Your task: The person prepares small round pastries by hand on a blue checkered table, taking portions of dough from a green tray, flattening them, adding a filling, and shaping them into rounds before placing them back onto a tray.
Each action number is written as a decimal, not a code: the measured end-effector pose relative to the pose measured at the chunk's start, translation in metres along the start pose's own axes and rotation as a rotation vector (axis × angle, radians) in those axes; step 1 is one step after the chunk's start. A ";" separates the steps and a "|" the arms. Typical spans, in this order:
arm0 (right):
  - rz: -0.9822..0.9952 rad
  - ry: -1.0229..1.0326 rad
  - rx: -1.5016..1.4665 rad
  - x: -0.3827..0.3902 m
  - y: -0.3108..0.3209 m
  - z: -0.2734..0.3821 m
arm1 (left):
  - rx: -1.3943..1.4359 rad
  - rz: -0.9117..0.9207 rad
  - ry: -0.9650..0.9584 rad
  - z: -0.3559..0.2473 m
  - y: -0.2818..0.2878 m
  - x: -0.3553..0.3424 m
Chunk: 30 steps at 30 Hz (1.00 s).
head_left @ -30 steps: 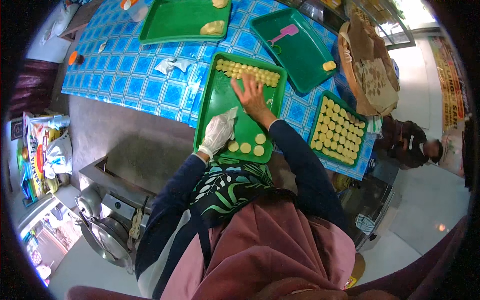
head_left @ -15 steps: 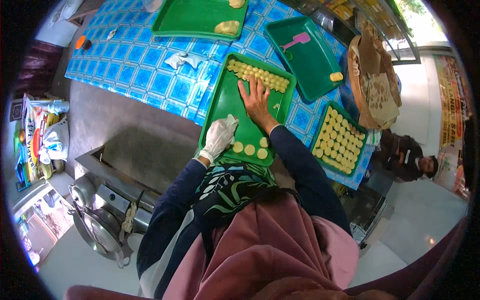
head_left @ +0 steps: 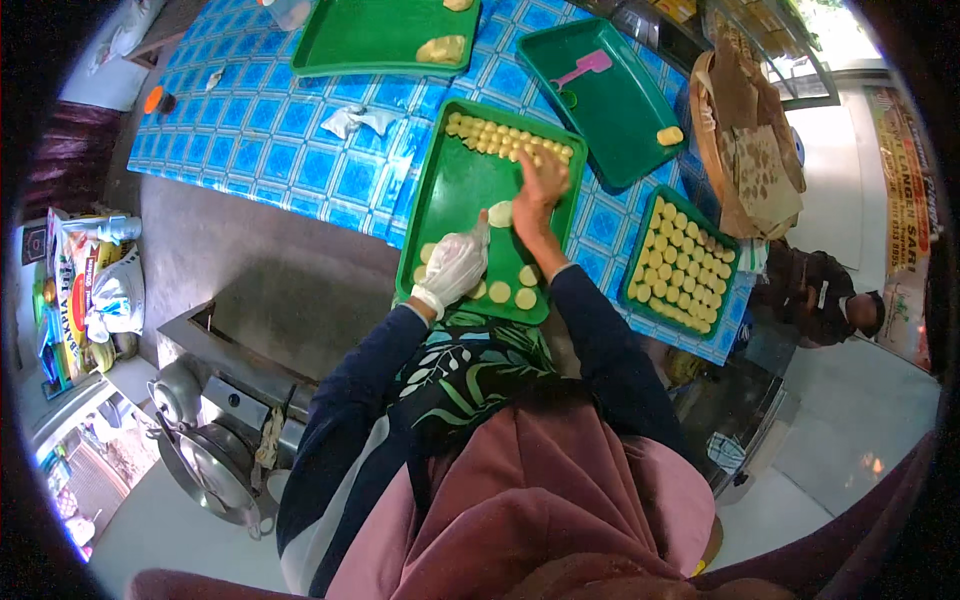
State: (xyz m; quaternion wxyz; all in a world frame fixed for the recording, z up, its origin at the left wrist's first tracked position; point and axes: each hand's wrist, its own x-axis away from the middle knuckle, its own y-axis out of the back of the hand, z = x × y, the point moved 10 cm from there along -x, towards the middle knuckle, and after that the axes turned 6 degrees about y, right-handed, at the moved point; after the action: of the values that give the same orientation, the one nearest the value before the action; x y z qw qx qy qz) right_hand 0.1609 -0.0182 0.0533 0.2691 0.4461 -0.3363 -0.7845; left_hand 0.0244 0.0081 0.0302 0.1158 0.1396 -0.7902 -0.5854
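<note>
the gloved left hand [head_left: 455, 265] is hovering low over or resting in the green work tray [head_left: 460, 195], its fingertips pointing at a pale dough round [head_left: 500, 213] that is lying between the two hands. its fingers are bunching together, but i can't make out whether that grip is closing on anything. the bare right hand [head_left: 540, 195] is reaching in from the right, its blurred fingers pointing toward the small dough balls [head_left: 490, 135]; whether its grip is opening or pinching something, i can't say either.

the dough balls are crowding along the tray's far edge, while flat dough rounds [head_left: 525, 298] are sitting toward the near edge, some partly hiding behind the left hand. between these bands, a stretch of green tray floor is giving room, widest left of centre. the tray's near end is meeting the patterned apron [head_left: 450, 370], and its near left corner is jutting past the edge of the table [head_left: 300, 130].

on the right, a darker tray [head_left: 600, 110] and a filled tray [head_left: 636, 240] are standing close by, narrowing the space. on the left, blue-checked cloth is stretching openly, with white crumpled material [head_left: 358, 121] lying on it.
</note>
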 end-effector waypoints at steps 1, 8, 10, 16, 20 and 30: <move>-0.021 -0.089 0.033 0.001 0.012 -0.016 | 0.000 0.001 0.000 0.001 -0.001 -0.006; 0.508 0.162 0.249 0.059 0.005 0.016 | -0.070 0.137 -0.035 -0.013 -0.023 -0.017; 0.551 0.125 0.267 0.055 0.001 0.010 | -0.065 0.098 -0.073 -0.013 -0.022 -0.021; 0.614 0.107 0.224 0.075 0.006 0.016 | -0.028 0.053 -0.145 -0.013 -0.023 -0.010; 0.637 0.094 0.219 0.076 0.006 0.010 | -0.087 0.108 -0.129 -0.018 -0.021 -0.013; 0.549 0.129 0.246 0.047 0.002 0.020 | -0.108 0.100 -0.030 -0.008 -0.022 -0.028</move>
State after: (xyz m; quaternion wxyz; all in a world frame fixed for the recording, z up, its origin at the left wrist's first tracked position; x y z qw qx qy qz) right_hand 0.1221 -0.0478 0.0379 0.4358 0.4165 -0.5190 -0.6059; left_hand 0.0552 0.0050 0.0107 0.1404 0.0848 -0.7650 -0.6228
